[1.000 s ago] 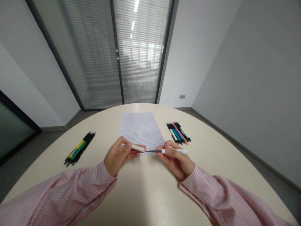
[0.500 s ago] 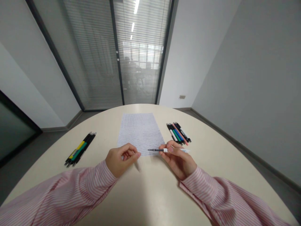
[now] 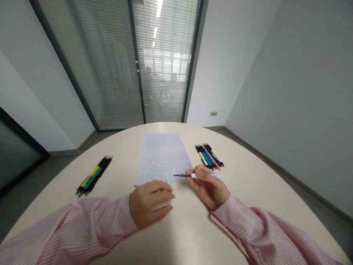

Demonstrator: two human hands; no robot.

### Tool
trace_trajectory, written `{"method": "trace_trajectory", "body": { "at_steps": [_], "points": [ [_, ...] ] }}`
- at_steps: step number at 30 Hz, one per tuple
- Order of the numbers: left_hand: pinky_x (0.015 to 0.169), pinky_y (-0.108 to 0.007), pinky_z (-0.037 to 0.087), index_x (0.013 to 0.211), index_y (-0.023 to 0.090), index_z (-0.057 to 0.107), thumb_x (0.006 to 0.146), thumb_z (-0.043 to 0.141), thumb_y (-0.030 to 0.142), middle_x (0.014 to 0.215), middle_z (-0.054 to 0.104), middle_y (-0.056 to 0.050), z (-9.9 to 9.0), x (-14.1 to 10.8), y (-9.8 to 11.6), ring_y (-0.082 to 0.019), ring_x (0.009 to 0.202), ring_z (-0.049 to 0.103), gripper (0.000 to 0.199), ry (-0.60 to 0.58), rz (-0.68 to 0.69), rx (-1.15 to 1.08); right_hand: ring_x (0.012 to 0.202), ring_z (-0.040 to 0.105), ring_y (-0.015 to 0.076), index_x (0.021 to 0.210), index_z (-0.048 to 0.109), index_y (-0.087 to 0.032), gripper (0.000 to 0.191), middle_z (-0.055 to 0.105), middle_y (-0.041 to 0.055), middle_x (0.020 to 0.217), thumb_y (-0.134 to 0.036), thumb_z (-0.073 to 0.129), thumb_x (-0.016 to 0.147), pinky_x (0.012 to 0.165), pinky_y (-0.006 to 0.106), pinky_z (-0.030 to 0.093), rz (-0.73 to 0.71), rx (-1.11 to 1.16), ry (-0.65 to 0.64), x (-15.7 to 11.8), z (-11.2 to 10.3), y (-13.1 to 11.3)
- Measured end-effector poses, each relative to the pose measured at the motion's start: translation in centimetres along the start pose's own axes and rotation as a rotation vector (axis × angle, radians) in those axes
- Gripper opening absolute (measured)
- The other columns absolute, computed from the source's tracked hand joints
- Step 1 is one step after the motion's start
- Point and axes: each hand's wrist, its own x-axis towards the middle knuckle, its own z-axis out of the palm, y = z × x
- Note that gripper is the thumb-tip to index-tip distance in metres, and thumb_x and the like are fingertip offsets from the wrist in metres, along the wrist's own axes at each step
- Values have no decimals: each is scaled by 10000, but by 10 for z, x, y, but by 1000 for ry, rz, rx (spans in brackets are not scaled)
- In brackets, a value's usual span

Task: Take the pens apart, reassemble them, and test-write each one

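Note:
My right hand is closed on a slim pen, held almost level above the table. Its thin dark refill end points left over the lower edge of the paper, and its pale rear part emerges beyond my fingers. Palm down and slightly blurred, my left hand hovers at the paper's lower left corner with its thumb and fingers apart. A pale patch shows between those fingers; I cannot tell what it is. The sheet of paper, covered in lines of handwriting, lies in front of both hands.
On the left lies a bundle of black pens with yellow and green parts. Several pens and markers in white, green, blue, pink and black lie side by side on the right. The round cream table stands before a glass partition with blinds.
My left hand has turned palm down, moved slightly toward me, and its closed fingers have spread. More of the paper's lower left corner shows. My right hand and the pen have barely moved.

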Motion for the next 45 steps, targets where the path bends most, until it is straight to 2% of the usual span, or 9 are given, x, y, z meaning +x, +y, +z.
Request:
{"method": "trace_trajectory", "body": {
  "at_steps": [9, 20, 22, 26, 28, 32, 36, 41, 45],
  "points": [
    [678, -277, 484, 803, 169, 618, 746, 550, 86, 785, 636, -50, 4, -2, 1, -150, 714, 576, 122, 4, -8, 93, 766, 673, 127, 677, 644, -152, 78, 727, 52, 837, -151, 721, 662, 764, 211, 526, 12, -6, 10, 0, -3, 1],
    [631, -274, 455, 698, 161, 565, 747, 596, 161, 701, 595, -33, 1, -2, 2, -150, 663, 546, 58, 13, -57, 159, 749, 675, 127, 670, 649, -146, 103, 727, 58, 827, -154, 744, 631, 749, 198, 525, 40, -10, 11, 0, -1, 1],
    [638, -264, 462, 767, 157, 582, 751, 600, 155, 723, 610, -34, -1, 0, 5, -147, 672, 559, 24, 46, -43, 158, 752, 676, 127, 676, 649, -144, 104, 727, 57, 827, -152, 746, 638, 757, 200, 526, 39, -20, 3, 0, -1, 1],
    [591, -209, 458, 1063, 144, 570, 811, 571, 148, 697, 620, -4, -6, 5, 9, -108, 609, 560, 252, 113, 4, 196, 795, 686, 149, 712, 649, -142, 116, 725, 69, 876, -170, 753, 668, 791, 237, 532, 58, -76, -61, -3, 0, 2],
    [547, -191, 446, 1069, 156, 585, 831, 567, 155, 635, 609, 20, -9, 8, 9, -92, 543, 539, 239, 115, 8, 223, 817, 690, 163, 729, 646, -134, 126, 722, 88, 912, -173, 755, 678, 793, 245, 535, 92, -113, -102, -5, 2, 2],
    [492, -172, 444, 830, 180, 644, 825, 577, 170, 595, 625, 31, -14, 10, 2, -77, 477, 536, 68, 158, -146, 172, 844, 691, 183, 729, 641, -122, 142, 716, 116, 947, -172, 762, 674, 795, 251, 537, 135, -124, -125, -6, 0, 2],
    [548, -171, 493, 791, 174, 627, 816, 582, 191, 655, 665, 15, -15, 6, -2, -90, 543, 610, 54, 274, -314, 151, 840, 689, 166, 719, 648, -137, 140, 717, 93, 947, -180, 770, 664, 818, 239, 529, 88, -62, -41, -3, -3, 2],
    [516, -157, 493, 1059, 193, 615, 859, 546, 197, 622, 684, 30, -9, 3, 5, -74, 466, 592, 212, 144, 5, 238, 841, 691, 172, 726, 648, -129, 128, 719, 95, 945, -153, 760, 668, 828, 264, 531, 85, -123, -85, -8, 4, 2],
    [472, -131, 508, 1034, 168, 632, 848, 570, 192, 646, 723, 18, -7, 6, 8, -73, 440, 625, 197, 137, 2, 264, 847, 689, 174, 730, 653, -126, 138, 718, 101, 950, -149, 767, 655, 824, 260, 526, 134, -135, -143, -11, 10, 2]
  ]
}}
